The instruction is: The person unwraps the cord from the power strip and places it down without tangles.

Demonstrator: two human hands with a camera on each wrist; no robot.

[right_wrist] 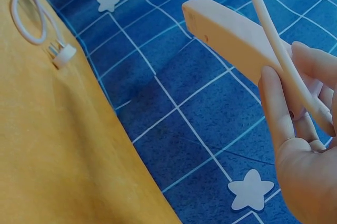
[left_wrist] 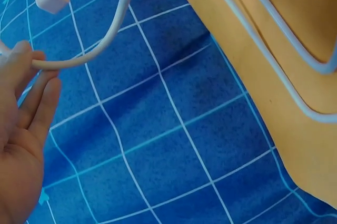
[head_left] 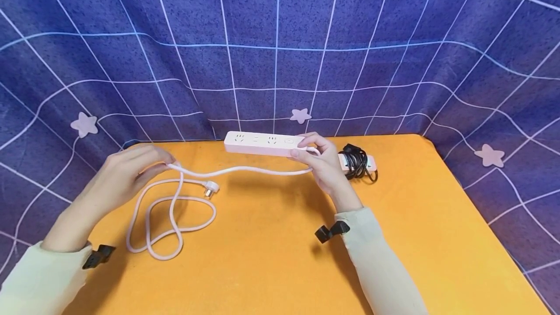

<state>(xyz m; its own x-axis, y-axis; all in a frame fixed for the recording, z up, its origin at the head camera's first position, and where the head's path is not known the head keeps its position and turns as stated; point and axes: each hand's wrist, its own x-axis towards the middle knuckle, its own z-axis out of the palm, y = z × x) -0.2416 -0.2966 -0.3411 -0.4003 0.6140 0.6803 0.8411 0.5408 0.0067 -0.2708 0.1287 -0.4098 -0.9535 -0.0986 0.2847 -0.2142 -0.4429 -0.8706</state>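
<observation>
A white power strip (head_left: 258, 143) with sockets and a switch is held up over the far part of the table by my right hand (head_left: 321, 164), which grips its right end. Its white cord (head_left: 245, 169) leaves that end, bends back by the right palm and runs left to my left hand (head_left: 135, 169). There the thumb and fingertips pinch the cord, as the left wrist view shows. Beyond the pinch the cord drops into loose loops (head_left: 150, 227) on the table. The plug (head_left: 211, 187) lies beside the loops, prongs toward the near side.
Behind the right hand, a second white power strip (head_left: 371, 163) with a black cord (head_left: 356, 162) wound round it lies on the orange table (head_left: 262, 256). A blue gridded curtain (head_left: 280, 62) with stars hangs along the back and sides. Small black devices (head_left: 332, 231) sit at both sleeves.
</observation>
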